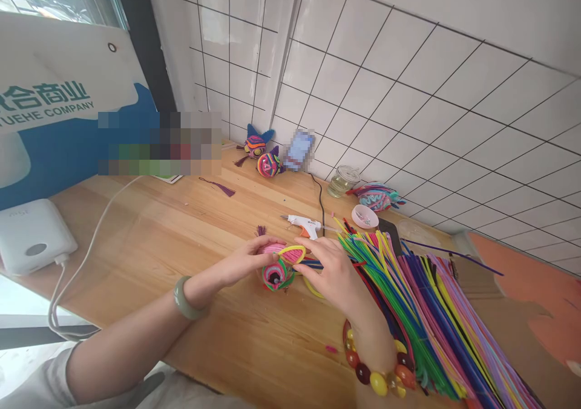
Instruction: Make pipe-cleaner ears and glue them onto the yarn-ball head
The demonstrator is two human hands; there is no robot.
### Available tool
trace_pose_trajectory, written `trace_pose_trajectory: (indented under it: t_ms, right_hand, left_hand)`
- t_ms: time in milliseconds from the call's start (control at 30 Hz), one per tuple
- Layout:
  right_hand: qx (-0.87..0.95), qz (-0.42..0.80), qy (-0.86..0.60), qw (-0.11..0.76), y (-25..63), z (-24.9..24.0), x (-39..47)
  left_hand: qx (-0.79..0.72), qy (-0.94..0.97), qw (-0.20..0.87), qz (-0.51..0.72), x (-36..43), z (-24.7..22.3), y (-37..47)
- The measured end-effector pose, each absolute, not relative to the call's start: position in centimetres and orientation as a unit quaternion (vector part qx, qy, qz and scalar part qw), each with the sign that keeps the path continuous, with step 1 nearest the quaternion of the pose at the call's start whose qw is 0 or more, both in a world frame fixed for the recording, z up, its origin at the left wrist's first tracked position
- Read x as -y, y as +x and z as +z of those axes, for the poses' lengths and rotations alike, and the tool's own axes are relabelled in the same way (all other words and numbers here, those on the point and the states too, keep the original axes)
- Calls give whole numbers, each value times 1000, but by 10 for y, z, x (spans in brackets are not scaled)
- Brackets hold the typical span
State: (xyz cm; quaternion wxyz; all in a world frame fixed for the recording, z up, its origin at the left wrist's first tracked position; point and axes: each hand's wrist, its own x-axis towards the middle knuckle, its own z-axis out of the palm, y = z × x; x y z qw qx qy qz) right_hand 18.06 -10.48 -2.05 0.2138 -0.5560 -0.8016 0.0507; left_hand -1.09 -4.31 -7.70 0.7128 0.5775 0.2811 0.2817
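Note:
A small figure made of pink chenille stems (295,255), with a round green, pink and dark part (275,274) on its near side, is between my hands above the table. My left hand (247,259) grips it from the left, thumb on top, other fingers partly hidden. A yellow chenille stem (290,248) curves across the pink surface. My right hand (331,270) has thumb and forefinger closed on the right end of that yellow stem. Beyond the hands lies a white glue gun (305,224). A dark red tassel (260,231) shows just behind the left fingers.
Bundles of coloured chenille stems (422,312) cover the right side. Farther back are two finished figures (269,163), a phone (299,150), a glass jar (342,182) and a pink bowl (365,216). At left stands a white device (36,236) with a cable. Tiled wall (363,94) behind.

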Motion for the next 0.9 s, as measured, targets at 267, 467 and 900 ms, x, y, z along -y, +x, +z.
trace_pose_trajectory:
  t_ms: [267, 467, 900]
  right_hand:
    - [814, 14, -540, 213, 176, -20, 102]
    - [824, 3, -530, 202, 173, -18, 103]
    - [831, -4, -530, 168, 166, -9, 108]
  left_hand:
    - [-265, 570, 723, 287, 42, -79, -11]
    - [-266, 569, 726, 279, 43, -79, -11]
    - [-262, 581, 720, 274, 44, -76, -12]
